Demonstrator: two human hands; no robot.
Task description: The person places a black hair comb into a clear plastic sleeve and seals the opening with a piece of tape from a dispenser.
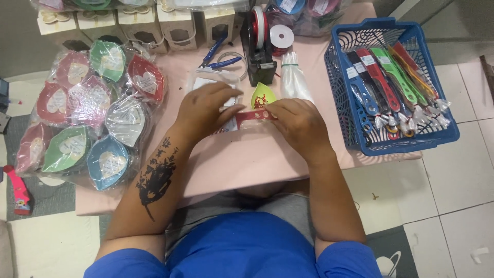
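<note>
**Clerk:** Blue shirt (247, 247) and both forearms are filling the near edge. Item one: right hand (301, 123), closed, pinching the end of a red comb (256, 115). Item two: left hand (206, 108), fingers curled down over the comb's other end and a clear bag (213, 82) beneath.

**Checker:** Location of the comb?

**Clerk:** Lying flat across the middle of the pink table (247, 159), between the two hands, just in front of the black tape dispenser (260, 51).

**Checker:** Handling notes?

**Clerk:** Judging it light, thin and fairly stiff; teeth likely snagging or bending, so the plain spine or the ends are looking like the safe grip. Bag film appears slippery and limp.

**Checker:** Surroundings?

**Clerk:** Blue basket (437, 136) at right, holding wrapped combs in several colours. Leaf-shaped packets (87, 118) piling at left. Blue-handled pliers (218, 62) resting behind the left hand. Small green leaf tag (262, 95) showing just above the comb.
</note>
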